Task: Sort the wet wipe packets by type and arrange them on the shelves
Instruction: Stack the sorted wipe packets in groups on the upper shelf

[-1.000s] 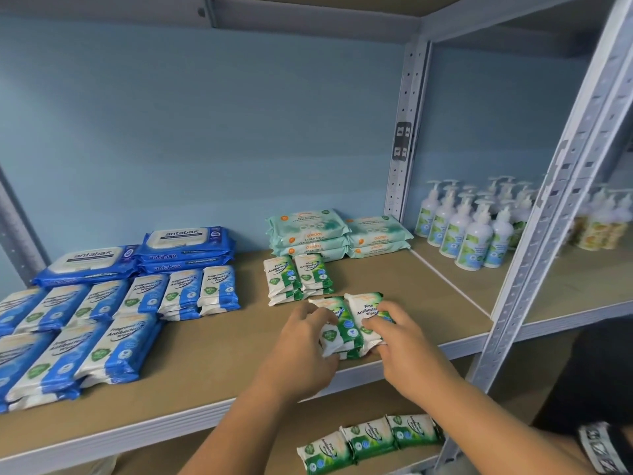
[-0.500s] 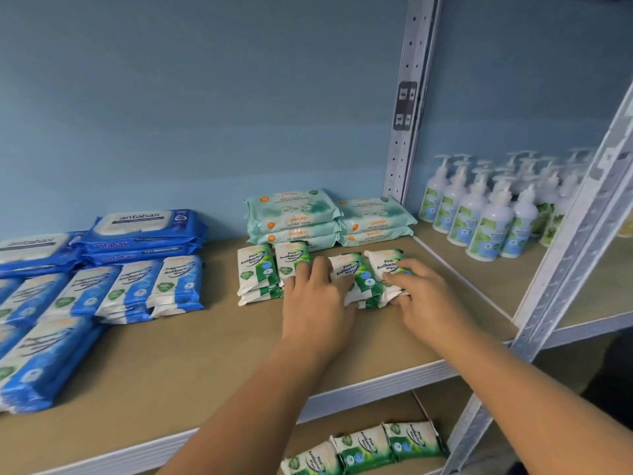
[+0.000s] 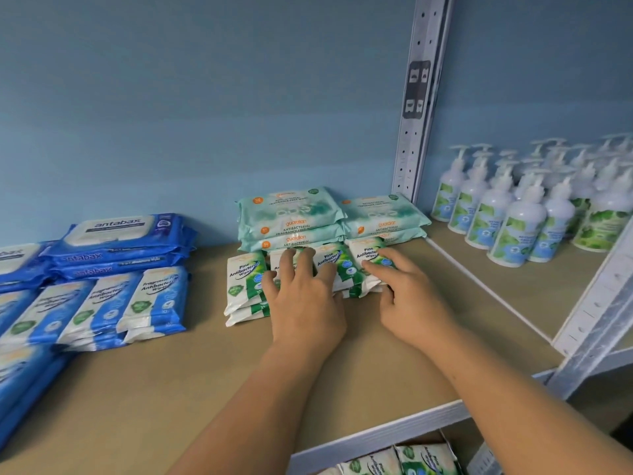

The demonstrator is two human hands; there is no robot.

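Shelf front edge: grey metal lip (image 3: 376,437) runs across beneath both forearms, and the brown board of the shelf (image 3: 171,389) begins right behind it.
Uprights: a perforated rear post (image 3: 421,97) stands just right of the teal stacks. A front post (image 3: 599,320) slants down the right side, near the right forearm.
Open room: I see one strip of board between the blue group and the green row. A wider band runs from the lip up to the packets.
Task packets: Pine Antibacterial Wipes packets (image 3: 245,279) sit mid-shelf in a row of four low stacks. Their far ends touch the teal guardian packs (image 3: 291,214), which lie against the blue wall (image 3: 205,97).
Left hand (image 3: 305,303): released, with fingers spread and straight, pressing flat on the second and third stacks.
Right hand (image 3: 407,303): grasping the rightmost stack, which rests on the board. Its fingers curl over the top and its thumb is against the near end.
Blue group: antabax packs (image 3: 120,234) are stacked at back left. Fragrance-free wipes packets (image 3: 154,299) lie in rows in front of them, well apart from the hands.
Next bay: white pump bottles (image 3: 507,221) stand upright in rows beyond the rear post.
Lower shelf: green-and-white lower packets (image 3: 424,457) show below the lip; I can see only their tops.
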